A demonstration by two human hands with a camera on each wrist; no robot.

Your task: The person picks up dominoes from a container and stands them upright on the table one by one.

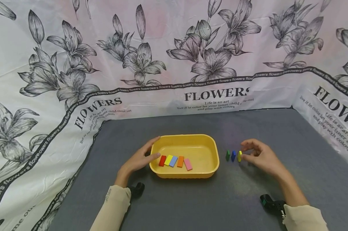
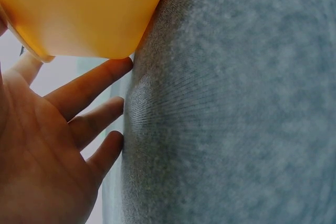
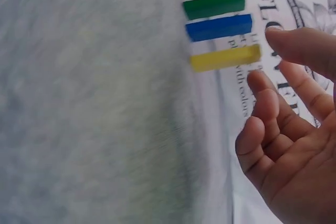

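A yellow plastic tray (image 1: 202, 173) sits on the dark table. At its left end, my left hand (image 1: 139, 158) holds the wall, thumb over the rim and the other fingers spread along the outside. In the left wrist view, the middle fingertip (image 2: 123, 65) touches the tray's underside edge. Right of the tray, a green block (image 1: 227, 155), a blue block (image 1: 233, 156) and a yellow block (image 1: 240, 156) stand upright in a row. My right hand (image 1: 258, 157) is beside the yellow block; in the right wrist view, its thumb (image 3: 294, 45) and fingers are parted, with a small gap to the block.
Inside the tray lie flat a red block (image 1: 162, 160), a yellow one (image 1: 168, 160), a light blue one (image 1: 173, 161), an orange one (image 1: 180, 161) and a pink one (image 1: 188, 164). Flower-printed cloth (image 1: 150, 106) rises behind and beside the table (image 1: 188, 205).
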